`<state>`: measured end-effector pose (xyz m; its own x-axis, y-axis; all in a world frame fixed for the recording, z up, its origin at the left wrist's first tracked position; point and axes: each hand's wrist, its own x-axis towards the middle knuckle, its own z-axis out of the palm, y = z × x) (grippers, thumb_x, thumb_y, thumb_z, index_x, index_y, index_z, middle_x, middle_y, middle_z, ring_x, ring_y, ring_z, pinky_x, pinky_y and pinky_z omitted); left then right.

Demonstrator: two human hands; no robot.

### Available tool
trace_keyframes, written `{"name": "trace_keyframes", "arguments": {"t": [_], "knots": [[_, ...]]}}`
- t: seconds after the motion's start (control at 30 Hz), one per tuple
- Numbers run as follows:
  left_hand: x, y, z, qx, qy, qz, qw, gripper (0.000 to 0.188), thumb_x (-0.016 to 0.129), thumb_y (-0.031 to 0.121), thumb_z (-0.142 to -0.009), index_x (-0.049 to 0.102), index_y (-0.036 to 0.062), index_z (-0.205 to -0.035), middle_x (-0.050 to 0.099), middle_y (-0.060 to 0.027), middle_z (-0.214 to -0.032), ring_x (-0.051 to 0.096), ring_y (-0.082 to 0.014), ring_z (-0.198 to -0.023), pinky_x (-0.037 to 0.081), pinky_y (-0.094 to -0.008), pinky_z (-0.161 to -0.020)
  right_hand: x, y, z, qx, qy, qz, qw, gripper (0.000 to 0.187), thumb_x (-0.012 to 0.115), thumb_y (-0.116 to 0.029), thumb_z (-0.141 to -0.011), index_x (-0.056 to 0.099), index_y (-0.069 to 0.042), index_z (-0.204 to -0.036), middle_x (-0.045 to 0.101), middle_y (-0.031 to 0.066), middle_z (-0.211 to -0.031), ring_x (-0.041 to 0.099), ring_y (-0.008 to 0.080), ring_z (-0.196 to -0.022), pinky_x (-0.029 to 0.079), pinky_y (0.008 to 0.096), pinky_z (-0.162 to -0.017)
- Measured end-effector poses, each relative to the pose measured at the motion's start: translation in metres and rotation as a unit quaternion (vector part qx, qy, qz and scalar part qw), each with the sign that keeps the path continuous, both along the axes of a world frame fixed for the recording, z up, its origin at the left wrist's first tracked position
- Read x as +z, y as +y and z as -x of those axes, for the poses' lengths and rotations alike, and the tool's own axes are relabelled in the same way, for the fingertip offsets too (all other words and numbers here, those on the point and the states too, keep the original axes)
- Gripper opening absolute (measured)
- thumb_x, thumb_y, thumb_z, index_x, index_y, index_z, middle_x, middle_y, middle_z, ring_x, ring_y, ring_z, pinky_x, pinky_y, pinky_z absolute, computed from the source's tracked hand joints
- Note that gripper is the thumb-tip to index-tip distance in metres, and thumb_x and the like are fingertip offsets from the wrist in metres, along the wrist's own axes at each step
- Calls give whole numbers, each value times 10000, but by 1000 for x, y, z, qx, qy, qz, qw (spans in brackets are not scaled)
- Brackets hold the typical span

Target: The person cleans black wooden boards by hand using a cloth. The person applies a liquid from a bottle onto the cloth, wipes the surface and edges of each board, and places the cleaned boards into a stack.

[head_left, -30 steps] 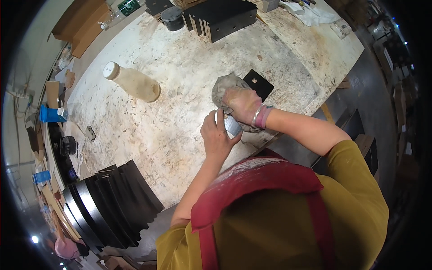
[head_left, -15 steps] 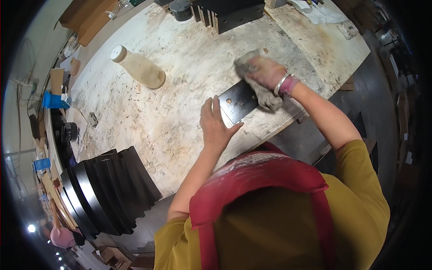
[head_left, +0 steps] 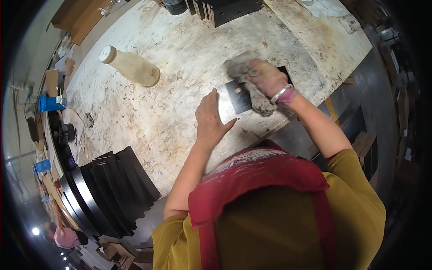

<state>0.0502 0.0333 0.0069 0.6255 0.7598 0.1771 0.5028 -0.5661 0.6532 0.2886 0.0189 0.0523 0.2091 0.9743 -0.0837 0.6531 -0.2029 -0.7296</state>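
Observation:
A black rectangular board [head_left: 241,102] with a round hole near its left end lies flat on the stained white tabletop [head_left: 180,58]. My right hand [head_left: 268,78] is closed over a crumpled grey rag [head_left: 261,101] and presses it across the board, hiding the board's middle. The rag's far end is smeared by motion. Just left of the board, my left hand [head_left: 209,120] rests with thumb and fingers spread and holds nothing. A strip of bright tabletop shows between its fingers and the board's end.
A cloudy plastic bottle [head_left: 132,67] stands at the left. Black panels [head_left: 112,189] are stacked at the near left, and more black boards [head_left: 236,10] stand at the far edge beside a dark tub [head_left: 174,6]. Another person [head_left: 67,237] is at the lower left.
My left hand has come off the board's left end. The board has shifted slightly right and away. My right hand and the rag have swept toward the board's left part.

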Motion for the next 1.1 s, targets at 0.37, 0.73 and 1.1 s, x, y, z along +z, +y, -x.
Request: {"name": "trace_keyframes", "arguments": {"t": [0.37, 0.73, 1.1], "knots": [[15, 33, -38, -130, 23, -12, 991, 1175, 884, 314, -526, 225, 50, -1463, 271, -229, -1486, 289, -407, -1354, 264, -486, -1077, 11, -35, -78, -138, 303, -152, 931, 381, 570, -248, -895, 597, 1, -1182, 612, 143, -1187, 595, 235, -1073, 476, 319, -912], [5, 22, -60, -108, -54, -41, 992, 989, 862, 202, -487, 394, 10, -1338, 505, -202, -1208, 485, -380, -1128, 385, -457, -942, -35, -39, -38, -54, -316, -180, 930, 143, 579, -66, -769, 647, -80, -894, 637, 143, -826, 636, 268, -847, 520, 397, -772], [-1, 25, -58, -122, -23, -14, 992, 1056, 860, 254, -549, 302, 27, -1415, 446, -193, -1330, 419, -369, -1229, 320, -445, -1038, -17, -61, -41, 15, -329, -21, 944, 145, 559, -108, -779, 639, -93, -899, 633, 136, -892, 630, 302, -838, 512, 397, -703]]}}
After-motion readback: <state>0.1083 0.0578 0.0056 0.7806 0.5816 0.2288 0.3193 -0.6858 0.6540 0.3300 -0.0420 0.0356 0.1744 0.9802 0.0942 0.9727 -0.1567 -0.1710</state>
